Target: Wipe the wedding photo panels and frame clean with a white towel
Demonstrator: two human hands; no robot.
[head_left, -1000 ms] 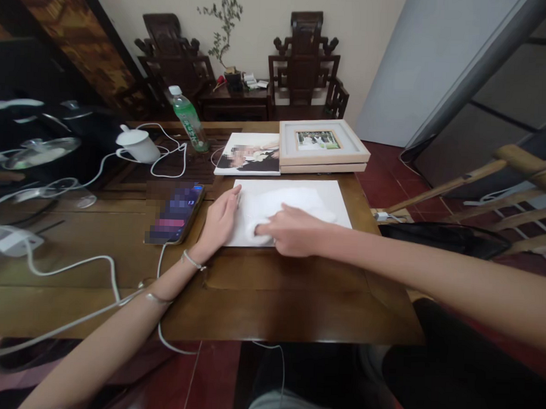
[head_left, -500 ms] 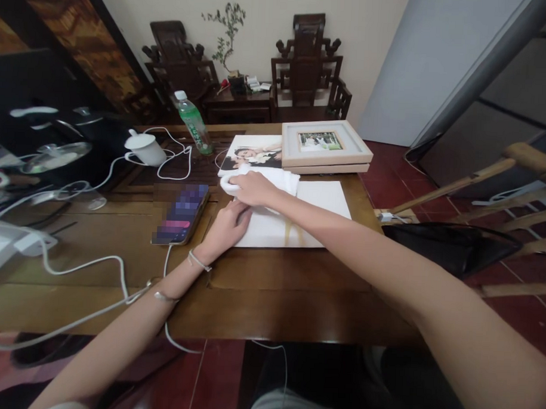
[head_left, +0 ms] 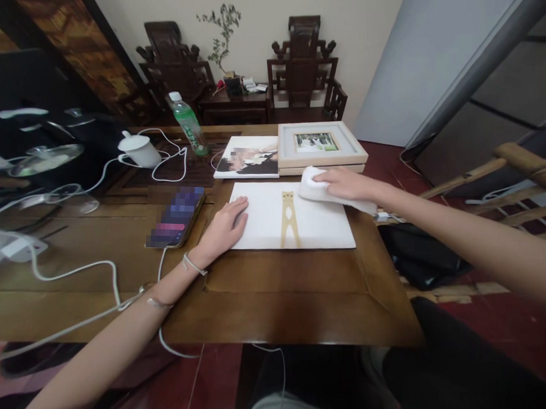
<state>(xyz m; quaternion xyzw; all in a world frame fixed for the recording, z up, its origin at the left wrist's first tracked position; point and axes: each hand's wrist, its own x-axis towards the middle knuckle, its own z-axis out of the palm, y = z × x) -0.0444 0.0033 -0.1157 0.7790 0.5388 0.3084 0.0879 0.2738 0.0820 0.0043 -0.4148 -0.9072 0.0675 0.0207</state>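
Observation:
A white board [head_left: 259, 219] with a tan long-legged cat figure [head_left: 287, 214] on it lies flat on the wooden table [head_left: 269, 306]. My left hand [head_left: 225, 222] rests on the board's left edge with its fingers stretched out, holding nothing. At the board's far right, my right hand [head_left: 343, 183] presses a folded white cloth [head_left: 312, 185] against the surface. Part of the cloth trails past the right edge. Just behind the board lie a photo print [head_left: 260, 165] and light wooden picture frames [head_left: 359, 151], one stacked on another.
Left of the board lies a phone [head_left: 176, 216] on a white cable [head_left: 105, 261]. Farther back stand a lidded white cup [head_left: 140, 150] and a green-labelled bottle [head_left: 189, 125]. A pot [head_left: 50, 161] is at far left; a wooden chair [head_left: 516, 177] is on the right.
My right hand has carried the cloth from the board's upper left to its far right, uncovering the cat figure. My left hand has stayed at the left edge.

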